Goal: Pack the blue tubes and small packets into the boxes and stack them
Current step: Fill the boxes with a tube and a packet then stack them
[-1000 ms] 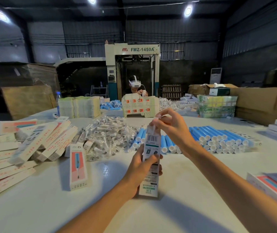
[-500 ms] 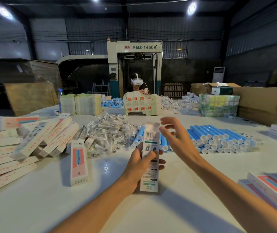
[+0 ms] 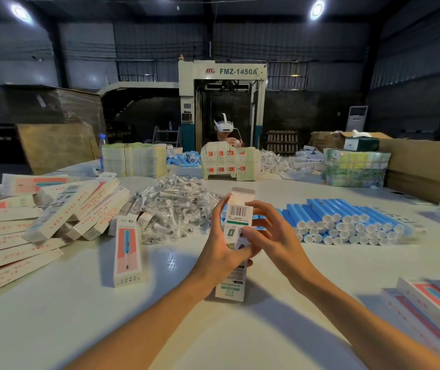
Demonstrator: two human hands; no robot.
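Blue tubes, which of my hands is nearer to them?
Right. The right hand holds the box on the side toward the blue tubes; the left hand grips its far side.

The one wide-angle camera sat on the person's head at the near edge of the white table point(image 3: 61, 324). It faced forward and slightly down across the table toward the far machine point(image 3: 221, 73). It was close to the work: both forearms filled the bottom edge, and the left hand point(image 3: 221, 252) and right hand point(image 3: 277, 239) held the box point(image 3: 239, 212) at mid-frame.
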